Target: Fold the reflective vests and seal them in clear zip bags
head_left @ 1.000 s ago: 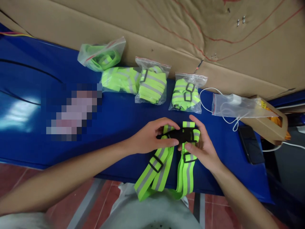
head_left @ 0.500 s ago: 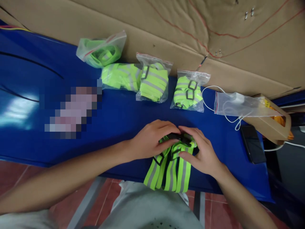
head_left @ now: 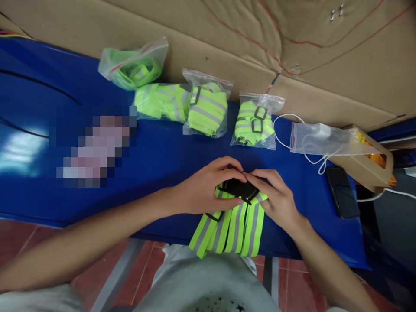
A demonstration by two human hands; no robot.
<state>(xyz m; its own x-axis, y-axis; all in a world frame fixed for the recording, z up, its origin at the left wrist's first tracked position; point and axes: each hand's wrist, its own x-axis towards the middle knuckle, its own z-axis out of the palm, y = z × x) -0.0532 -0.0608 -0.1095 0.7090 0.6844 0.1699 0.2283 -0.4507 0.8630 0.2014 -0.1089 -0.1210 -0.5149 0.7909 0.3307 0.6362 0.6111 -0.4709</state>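
Observation:
My left hand [head_left: 208, 186] and my right hand [head_left: 276, 200] meet over a neon-yellow reflective strap [head_left: 232, 227] with grey stripes. Both hands are closed on its black plastic buckle [head_left: 238, 188] at the top of the strap. The strap's bands lie side by side on the blue table [head_left: 162, 160] and hang over its near edge toward my lap. My fingertips hide parts of the buckle.
Several clear zip bags of folded neon straps [head_left: 206, 106] line the back of the table against brown cardboard [head_left: 292, 39]. An empty-looking clear bag [head_left: 321, 138], a white cable [head_left: 286, 119], a black phone [head_left: 342, 193] and a cardboard box [head_left: 367, 164] lie at the right.
The two strap loops, spread apart a second ago, have been drawn together into one flat bundle. Both hands have closed in over the buckle.

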